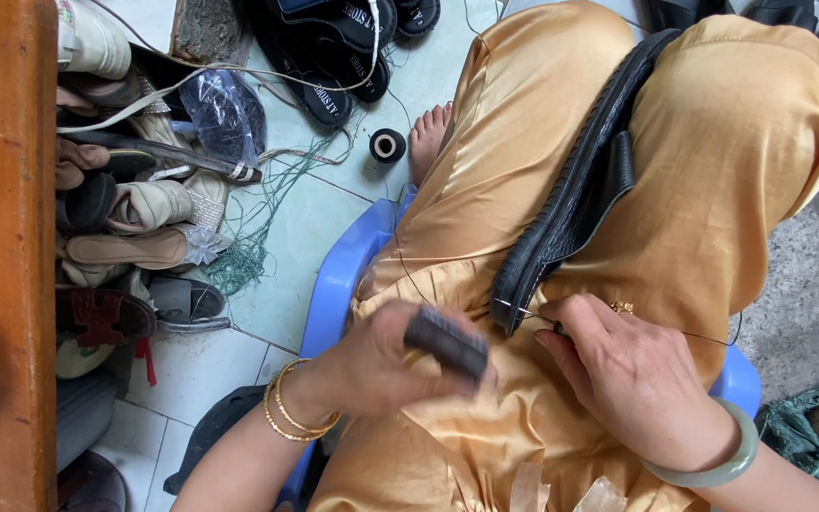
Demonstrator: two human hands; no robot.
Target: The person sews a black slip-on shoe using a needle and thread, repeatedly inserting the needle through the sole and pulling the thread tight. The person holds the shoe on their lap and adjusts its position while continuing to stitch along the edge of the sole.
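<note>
Stitching the black shoe on the lap: the left hand is clamped on a dark awl handle. The right hand pinches thread at the sole's edge. Next, I judge, the thread needs pulling snug.

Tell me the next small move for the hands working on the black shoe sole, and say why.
Probably draw the thread taut with the right hand. Its fingers pinch at the near end of the black shoe sole lying across the lap, where a thin needle shows at the edge. The left hand holds a dark-handled tool just beside that spot, and thread trails loose to the right.
</note>
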